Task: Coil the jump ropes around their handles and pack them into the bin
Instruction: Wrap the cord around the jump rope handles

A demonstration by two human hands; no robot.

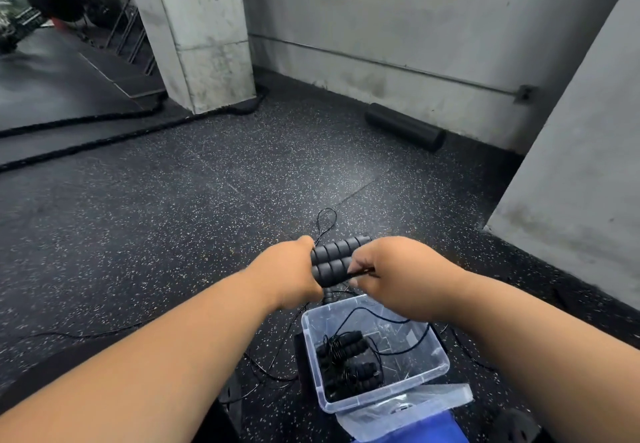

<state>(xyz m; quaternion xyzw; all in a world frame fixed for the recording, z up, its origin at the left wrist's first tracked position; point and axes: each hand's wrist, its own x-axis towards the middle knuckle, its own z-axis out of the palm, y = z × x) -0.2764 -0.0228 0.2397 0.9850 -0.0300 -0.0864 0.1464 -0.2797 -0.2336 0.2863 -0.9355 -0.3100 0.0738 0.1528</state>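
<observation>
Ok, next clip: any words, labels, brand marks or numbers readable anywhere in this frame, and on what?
None can be read.
Paired foam handles held by the left hand and right hand: plain black, no print.
Clear plastic bin and its lid: no label visible.
Blue item under the lid: no text shows.
Walls and pillar: only stains and scuffs.
</observation>
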